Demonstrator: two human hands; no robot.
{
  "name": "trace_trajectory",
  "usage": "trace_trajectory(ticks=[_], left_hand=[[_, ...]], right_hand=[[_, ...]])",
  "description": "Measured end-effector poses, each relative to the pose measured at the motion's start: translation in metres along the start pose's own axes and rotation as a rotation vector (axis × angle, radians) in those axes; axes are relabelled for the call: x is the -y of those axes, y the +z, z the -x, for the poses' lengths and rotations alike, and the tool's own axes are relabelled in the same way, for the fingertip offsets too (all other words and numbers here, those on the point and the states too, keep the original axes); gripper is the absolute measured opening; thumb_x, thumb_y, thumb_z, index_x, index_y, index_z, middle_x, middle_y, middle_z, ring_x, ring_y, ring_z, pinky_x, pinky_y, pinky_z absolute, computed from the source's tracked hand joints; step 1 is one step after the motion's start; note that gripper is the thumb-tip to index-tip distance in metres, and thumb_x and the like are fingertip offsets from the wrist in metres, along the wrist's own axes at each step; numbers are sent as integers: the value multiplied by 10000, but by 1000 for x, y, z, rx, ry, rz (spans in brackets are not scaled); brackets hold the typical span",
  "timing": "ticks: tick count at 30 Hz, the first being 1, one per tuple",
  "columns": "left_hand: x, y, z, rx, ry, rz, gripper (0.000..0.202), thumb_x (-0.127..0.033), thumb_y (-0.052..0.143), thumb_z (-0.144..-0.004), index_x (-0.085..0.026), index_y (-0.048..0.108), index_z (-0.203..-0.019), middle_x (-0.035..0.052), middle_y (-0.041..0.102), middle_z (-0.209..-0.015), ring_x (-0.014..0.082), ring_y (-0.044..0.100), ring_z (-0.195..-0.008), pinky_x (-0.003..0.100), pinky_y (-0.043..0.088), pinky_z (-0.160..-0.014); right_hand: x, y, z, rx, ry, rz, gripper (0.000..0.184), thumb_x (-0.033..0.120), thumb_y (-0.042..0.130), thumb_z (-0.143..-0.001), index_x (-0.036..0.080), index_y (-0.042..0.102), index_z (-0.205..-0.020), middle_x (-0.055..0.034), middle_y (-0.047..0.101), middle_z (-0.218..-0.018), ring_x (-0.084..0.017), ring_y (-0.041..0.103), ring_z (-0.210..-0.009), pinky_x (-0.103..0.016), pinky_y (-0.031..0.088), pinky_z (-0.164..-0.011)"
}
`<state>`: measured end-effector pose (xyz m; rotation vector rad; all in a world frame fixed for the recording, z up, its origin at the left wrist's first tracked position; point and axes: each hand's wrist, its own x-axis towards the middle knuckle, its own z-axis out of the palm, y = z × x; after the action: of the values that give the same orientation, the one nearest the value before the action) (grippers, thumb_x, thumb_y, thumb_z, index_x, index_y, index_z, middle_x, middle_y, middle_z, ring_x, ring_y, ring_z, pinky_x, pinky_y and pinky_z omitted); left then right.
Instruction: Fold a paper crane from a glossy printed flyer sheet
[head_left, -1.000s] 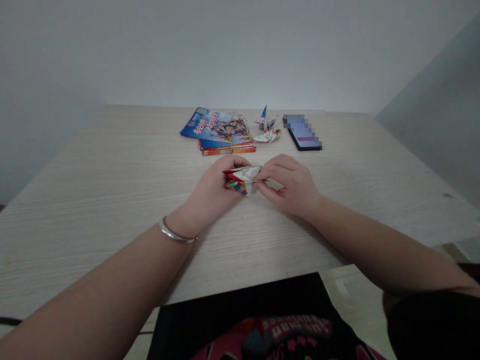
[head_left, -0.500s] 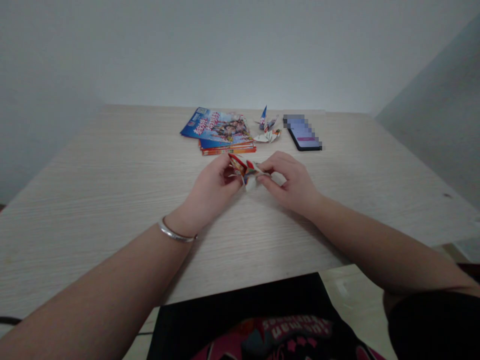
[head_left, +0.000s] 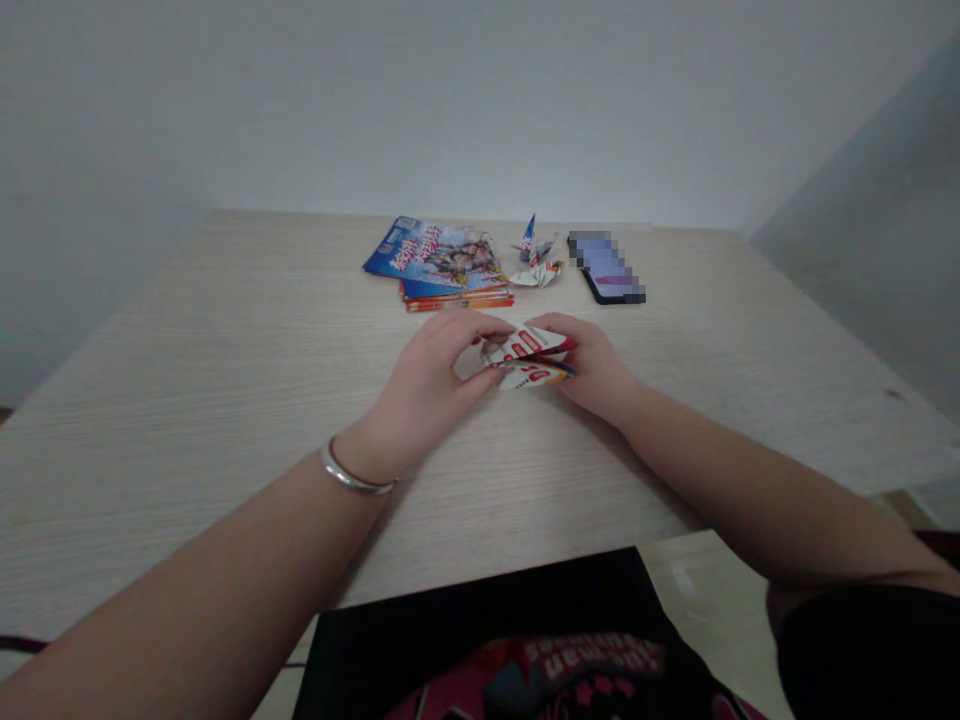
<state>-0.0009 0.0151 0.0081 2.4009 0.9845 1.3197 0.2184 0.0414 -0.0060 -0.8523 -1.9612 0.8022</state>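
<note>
A small folded piece of printed paper (head_left: pixel 531 358), white with red lettering, is held between both hands just above the light wooden table (head_left: pixel 225 370). My left hand (head_left: pixel 435 385), with a silver bangle at the wrist, pinches its left end. My right hand (head_left: pixel 592 365) grips its right end, fingers curled around it.
A stack of colourful printed sheets (head_left: pixel 442 265) lies at the far middle of the table. Beside it stand finished folded paper figures (head_left: pixel 536 260), and a phone (head_left: pixel 607 270) lies to their right. The table's near edge runs just in front of my lap.
The folded paper has been turned over in my hands: the colourful side showed before, now a white face with red lettering is up and points right. Both hands shifted slightly.
</note>
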Motion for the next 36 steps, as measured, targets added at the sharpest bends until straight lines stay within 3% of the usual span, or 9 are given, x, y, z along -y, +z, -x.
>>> trace_trajectory(ticks=[8, 14, 19, 24, 27, 30, 33, 36], left_hand=[[2, 1, 1, -22, 101, -90, 146, -101, 709, -872, -216, 716, -960, 17, 771, -946, 183, 707, -924, 322, 556, -890], [-3, -2, -1, 6, 136, -129, 128, -107, 657, -904, -207, 734, -923, 28, 756, -918, 178, 692, -898, 312, 545, -873], [-7, -1, -1, -6, -2, -82, 82, -188, 640, -936, -193, 713, -897, 28, 739, -885, 182, 682, -861, 313, 541, -833], [-7, 2, -1, -15, -125, -6, 164, -206, 642, -917, -195, 687, -1074, 43, 742, -1006, 196, 678, -897, 329, 537, -820], [-6, 2, -2, -31, -141, 32, 60, -227, 626, -938, -204, 681, -936, 19, 711, -885, 179, 643, -828, 313, 503, -764], [-2, 5, -2, -46, -212, 99, 111, -230, 632, -935, -204, 655, -830, 6, 679, -800, 162, 614, -767, 297, 469, -710], [2, 10, 0, -39, -301, 272, 39, -244, 657, -912, -207, 653, -901, 13, 686, -844, 159, 629, -772, 290, 490, -707], [4, 14, 1, -72, -330, 424, 145, -210, 684, -868, -221, 632, -1003, 9, 681, -895, 151, 639, -795, 273, 515, -713]], right_hand=[[-1, 1, 0, -76, -85, -36, 110, 236, 794, -761, 243, 736, -855, -4, 788, -914, -174, 714, -838, -330, 560, -777], [2, -3, 1, -70, -143, 64, 96, 233, 762, -800, 251, 746, -893, -20, 796, -982, -194, 722, -911, -371, 561, -856], [-1, 0, 1, -114, -145, 163, 180, 183, 701, -811, 231, 741, -980, -37, 772, -956, -196, 711, -881, -354, 580, -804], [-1, 5, 1, -96, -104, 242, 103, 256, 667, -890, 228, 721, -973, -35, 728, -900, -178, 667, -798, -327, 582, -714], [4, 6, 1, -88, -86, 266, 103, 269, 702, -862, 232, 709, -958, -28, 725, -885, -178, 654, -800, -341, 581, -742], [8, 8, 2, -74, -22, 95, 148, 331, 702, -876, 245, 685, -995, -13, 735, -938, -168, 664, -842, -330, 587, -758], [8, 9, 2, -59, 55, -92, 139, 369, 695, -890, 251, 656, -952, 14, 711, -888, -142, 647, -781, -306, 564, -714], [5, 11, 2, -56, 120, -160, 189, 394, 742, -860, 250, 622, -882, 32, 655, -807, -130, 596, -705, -303, 525, -676]])
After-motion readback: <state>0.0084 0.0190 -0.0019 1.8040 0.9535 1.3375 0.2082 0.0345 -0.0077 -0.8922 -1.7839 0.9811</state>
